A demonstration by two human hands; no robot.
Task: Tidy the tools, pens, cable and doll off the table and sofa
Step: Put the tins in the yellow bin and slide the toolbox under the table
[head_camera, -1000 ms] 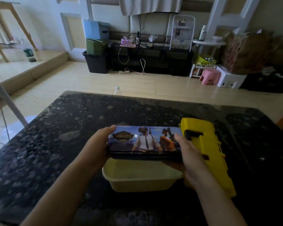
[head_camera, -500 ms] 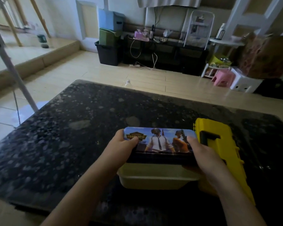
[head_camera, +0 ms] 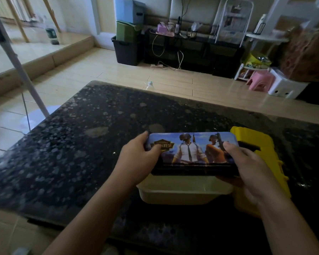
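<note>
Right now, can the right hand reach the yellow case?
Probably yes: the yellow case lies right beside the right hand, nothing between. But that hand grips one end of the printed tin and must let go first.

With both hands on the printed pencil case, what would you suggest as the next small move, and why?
Probably lower the pencil case straight down into the cream tray. The left hand and right hand each grip one end, holding it level just above the tray's open top, beside the yellow toolbox. Whether it fits inside, I cannot tell.
</note>
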